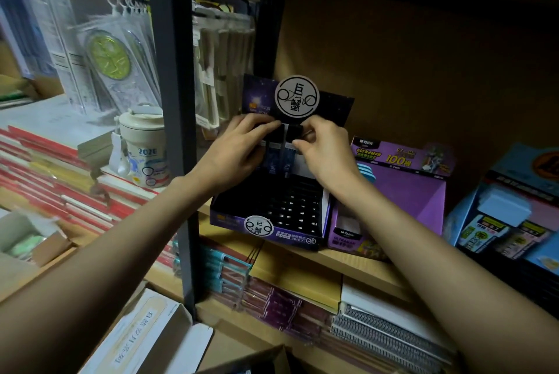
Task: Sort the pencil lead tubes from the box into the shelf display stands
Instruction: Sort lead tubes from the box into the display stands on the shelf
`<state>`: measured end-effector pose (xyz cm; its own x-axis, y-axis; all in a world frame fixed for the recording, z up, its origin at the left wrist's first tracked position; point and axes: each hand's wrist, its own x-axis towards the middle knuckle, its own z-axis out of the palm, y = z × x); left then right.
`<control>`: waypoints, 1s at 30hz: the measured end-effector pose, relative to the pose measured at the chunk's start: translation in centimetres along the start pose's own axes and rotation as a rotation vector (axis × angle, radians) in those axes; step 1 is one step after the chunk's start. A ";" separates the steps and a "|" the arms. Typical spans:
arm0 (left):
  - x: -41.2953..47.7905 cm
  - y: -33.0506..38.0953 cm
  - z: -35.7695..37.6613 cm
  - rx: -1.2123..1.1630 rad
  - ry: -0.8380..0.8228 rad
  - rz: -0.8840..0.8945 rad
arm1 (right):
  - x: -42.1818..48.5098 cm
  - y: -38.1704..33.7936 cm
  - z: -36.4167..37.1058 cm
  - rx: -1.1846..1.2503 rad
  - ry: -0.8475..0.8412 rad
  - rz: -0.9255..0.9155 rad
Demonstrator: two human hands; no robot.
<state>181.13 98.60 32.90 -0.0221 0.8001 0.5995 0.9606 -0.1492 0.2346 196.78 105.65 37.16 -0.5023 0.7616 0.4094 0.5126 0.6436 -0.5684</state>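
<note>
left hand (239,146) grips the tops of the lead tubes (276,159) standing in the back row of the black display stand (272,230); right hand (323,153) pinches them too; a purple stand (402,192) sits just beside, on the wooden shelf (348,261)

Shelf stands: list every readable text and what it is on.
"巨蟹": round sign on dark stand.
"ULTRAMAN", "100", "M&G": purple stand.
"202", last character unclear: cup.
Blue stand, box label: too blurred to read.
</note>
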 end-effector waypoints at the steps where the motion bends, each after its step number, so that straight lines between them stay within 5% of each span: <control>1: 0.0 0.0 -0.1 -0.004 -0.002 -0.001 | -0.1 0.0 0.3 -0.001 0.002 0.006; 8: 0.0 0.2 -0.6 -0.067 -0.013 -0.013 | 0.3 0.5 1.7 0.007 0.057 0.204; 18: -6.7 3.3 -4.1 -0.199 0.040 -0.051 | -3.1 -1.5 0.0 -0.034 0.059 0.119; 24: -16.6 4.3 -2.5 -0.309 -0.288 -0.251 | -11.8 -1.3 -0.3 0.145 -0.354 -0.203; 30: -28.6 5.8 4.8 -0.333 -0.711 -0.541 | -21.3 4.3 6.3 0.033 -0.767 -0.162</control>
<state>188.62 77.64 13.48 -0.1613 0.9588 -0.2339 0.7386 0.2745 0.6157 205.30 91.69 21.48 -0.9159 0.3855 -0.1118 0.3770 0.7307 -0.5692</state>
